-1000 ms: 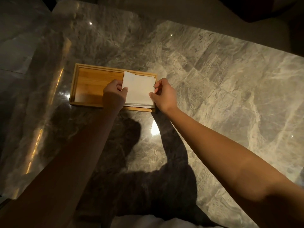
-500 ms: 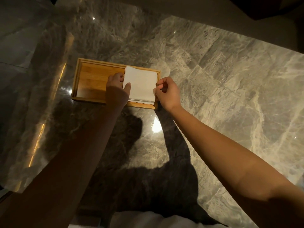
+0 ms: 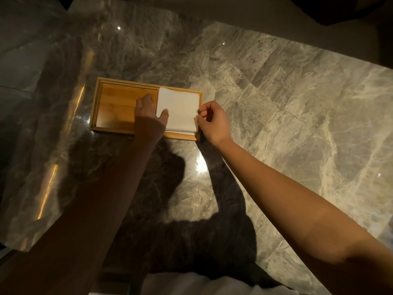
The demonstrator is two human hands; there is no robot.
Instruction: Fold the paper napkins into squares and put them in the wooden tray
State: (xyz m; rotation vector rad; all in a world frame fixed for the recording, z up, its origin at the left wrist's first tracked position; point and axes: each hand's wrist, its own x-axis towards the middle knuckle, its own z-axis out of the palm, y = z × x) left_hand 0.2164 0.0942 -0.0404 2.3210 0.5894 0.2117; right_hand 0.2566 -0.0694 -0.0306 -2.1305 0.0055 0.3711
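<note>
A wooden tray lies on the marble table. A stack of folded white square napkins fills its right end, and the top napkin lies flat on the stack. My left hand is at the stack's left edge, thumb on top of the top napkin and fingers over the tray floor beside it. Curled against the stack's right edge, my right hand pinches the napkin's edge between thumb and forefinger. The left half of the tray shows bare wood.
The grey marble table stretches far to the right and toward me. Its left edge runs close to the tray, with a lit strip along it. My arms' shadows fall on the table below the tray.
The top napkin, held tilted above the stack a second ago, now lies flat on it. Both hands have stayed at its sides.
</note>
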